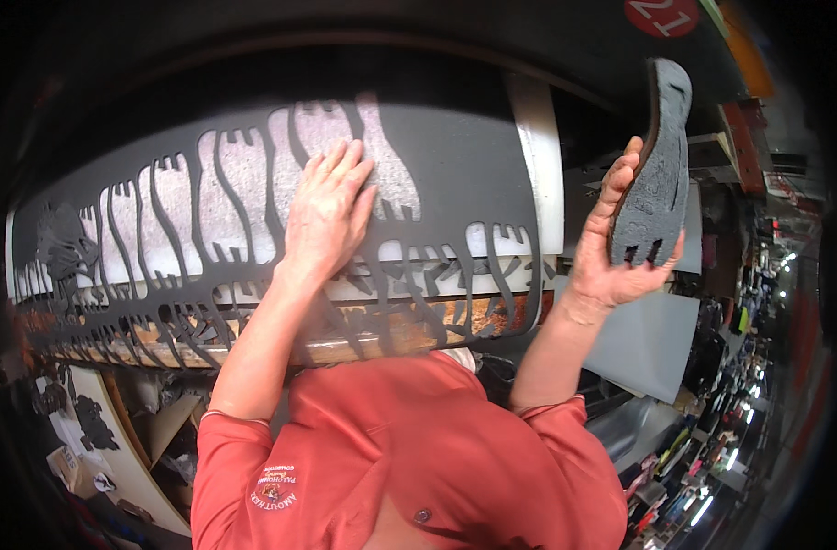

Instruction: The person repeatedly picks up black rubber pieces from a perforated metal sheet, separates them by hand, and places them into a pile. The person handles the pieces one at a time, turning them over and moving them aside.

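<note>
A large dark grey sheet (473,165) lies in front of me, with rows of sole-shaped holes cut through it. My left hand (331,206) rests flat on the sheet near its middle, palm down, fingers stretched out over one of the pale cut-out gaps. Off the sheet to the right, my right hand (611,247) holds up a thick, dark grey sole-shaped block (655,174). The block stands nearly upright, with a brown side edge and notches in its lower end. My fingers wrap its left side, and the thumb is at its lower right.
A dark overhead machine part (565,37) with a round red label (661,14) spans above the sheet. Dark scraps (70,243) lie on the sheet's left end. Under the sheet are a pale board (538,137) and a wooden edge (373,325). Grey panels (643,344) stand at right.
</note>
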`<state>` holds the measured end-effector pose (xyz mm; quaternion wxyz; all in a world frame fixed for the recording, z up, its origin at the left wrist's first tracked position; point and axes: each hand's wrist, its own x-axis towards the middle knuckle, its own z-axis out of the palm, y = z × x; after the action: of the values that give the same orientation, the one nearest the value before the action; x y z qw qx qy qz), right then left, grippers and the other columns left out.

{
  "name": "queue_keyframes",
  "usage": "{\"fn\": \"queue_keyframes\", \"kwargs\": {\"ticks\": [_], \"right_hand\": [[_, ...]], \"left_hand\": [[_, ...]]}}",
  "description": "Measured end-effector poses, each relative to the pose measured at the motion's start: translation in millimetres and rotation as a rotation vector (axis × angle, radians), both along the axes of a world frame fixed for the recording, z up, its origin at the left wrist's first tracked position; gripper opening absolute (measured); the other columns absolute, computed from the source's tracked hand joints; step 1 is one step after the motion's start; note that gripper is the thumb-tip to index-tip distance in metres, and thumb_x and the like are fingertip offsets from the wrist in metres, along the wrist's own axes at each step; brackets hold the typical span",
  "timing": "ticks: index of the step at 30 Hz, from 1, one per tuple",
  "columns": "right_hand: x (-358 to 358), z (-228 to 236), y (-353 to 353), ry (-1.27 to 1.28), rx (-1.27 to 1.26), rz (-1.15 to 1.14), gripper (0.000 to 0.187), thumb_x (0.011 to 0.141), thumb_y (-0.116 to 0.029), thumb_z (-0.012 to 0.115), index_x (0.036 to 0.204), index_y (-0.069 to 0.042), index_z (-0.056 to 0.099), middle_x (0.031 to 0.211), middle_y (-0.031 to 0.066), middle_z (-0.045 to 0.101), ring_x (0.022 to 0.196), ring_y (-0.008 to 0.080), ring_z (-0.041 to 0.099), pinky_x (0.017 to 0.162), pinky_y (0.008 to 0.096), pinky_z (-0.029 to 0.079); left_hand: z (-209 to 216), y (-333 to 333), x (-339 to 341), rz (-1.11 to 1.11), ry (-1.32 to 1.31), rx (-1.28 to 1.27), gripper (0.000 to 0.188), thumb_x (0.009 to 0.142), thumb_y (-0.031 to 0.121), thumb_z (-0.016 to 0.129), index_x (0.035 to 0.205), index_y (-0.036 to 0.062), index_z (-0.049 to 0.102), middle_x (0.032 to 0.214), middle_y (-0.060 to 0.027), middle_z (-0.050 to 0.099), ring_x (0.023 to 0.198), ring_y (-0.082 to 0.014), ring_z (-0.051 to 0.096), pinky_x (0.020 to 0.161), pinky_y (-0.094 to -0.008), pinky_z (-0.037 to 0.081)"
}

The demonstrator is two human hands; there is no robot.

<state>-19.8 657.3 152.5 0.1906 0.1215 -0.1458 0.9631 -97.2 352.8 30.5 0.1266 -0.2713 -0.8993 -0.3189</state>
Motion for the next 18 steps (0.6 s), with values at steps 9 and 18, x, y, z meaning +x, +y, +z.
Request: {"fn": "queue_keyframes", "kwargs": {"ticks": [9, 18], "right_hand": [[-14.6, -78.6, -24.8, -0.575, -0.104, -0.231, 0.049, 0.105, -0.023, 0.054, 0.139, 0.012, 0.056, 0.136, 0.0325, 0.060, 0.119, 0.0414, 0.065, 0.100, 0.0498, 0.060], [15.6, -58.4, -108.9, -0.696, 0.417, -0.030, 0.053, 0.114, -0.033, 0.047, 0.149, 0.005, 0.055, 0.140, 0.0235, 0.068, 0.129, 0.0319, 0.069, 0.112, 0.0436, 0.057]], "left_hand": [[2.3, -5.1, -0.7, -0.024, -0.023, 0.025, 0.034, 0.098, 0.013, 0.074, 0.129, 0.0003, 0.072, 0.149, -0.0212, 0.065, 0.144, -0.0389, 0.057, 0.125, -0.0528, 0.040], [42.6, 36.3, 42.2, -0.395, -0.177, 0.423, 0.106, 0.084, 0.040, 0.092, 0.166, 0.0015, 0.037, 0.172, -0.0277, 0.033, 0.162, -0.0442, 0.029, 0.130, -0.0524, 0.031]]}}
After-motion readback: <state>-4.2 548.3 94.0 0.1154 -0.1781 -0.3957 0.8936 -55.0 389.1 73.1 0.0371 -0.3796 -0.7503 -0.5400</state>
